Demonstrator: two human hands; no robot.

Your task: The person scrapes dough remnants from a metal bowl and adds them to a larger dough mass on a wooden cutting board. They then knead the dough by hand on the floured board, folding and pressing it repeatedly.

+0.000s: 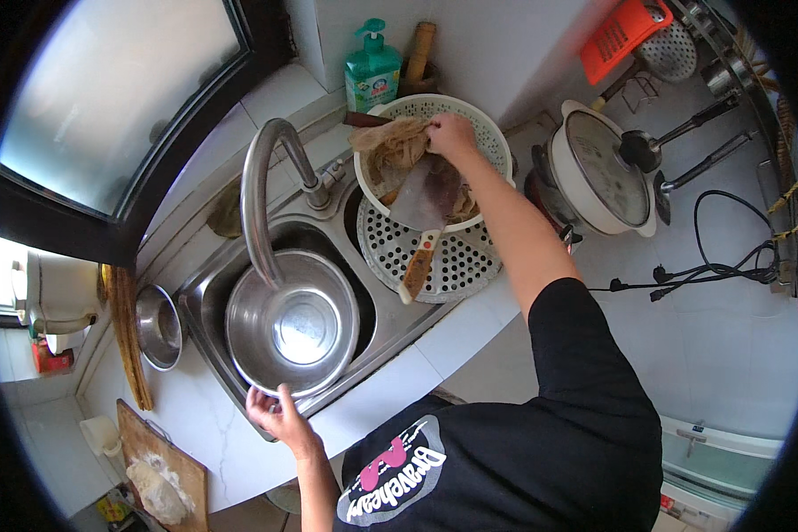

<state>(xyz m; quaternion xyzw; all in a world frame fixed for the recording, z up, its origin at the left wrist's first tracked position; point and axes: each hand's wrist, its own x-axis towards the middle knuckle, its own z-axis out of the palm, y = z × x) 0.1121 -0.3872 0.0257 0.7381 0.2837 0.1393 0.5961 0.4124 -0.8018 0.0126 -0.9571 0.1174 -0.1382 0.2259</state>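
My left hand (276, 415) grips the near rim of a stainless steel basin (256, 332), thumb over the edge. The basin sits in the sink's left bowl below the curved faucet (256, 199) and looks empty. My right hand (452, 136) pinches a tan, crumpled cloth or mesh scrubber (396, 141) at the far side of a white plastic colander (499, 139). A broad-bladed cleaver (419, 199) lies across the colander's near rim, its wooden handle sticking out toward me. More tan fibrous material lies around the blade. A perforated metal steamer plate (462, 266) lies beneath the handle.
Behind the colander stand a green pump bottle (372, 76) and a wooden rolling pin or pestle (420, 50). A lidded white pot (602, 169) is at right, near black cables (738, 269). At left are a small steel bowl (159, 326) and a cutting board (133, 432) with floured dough (156, 489).
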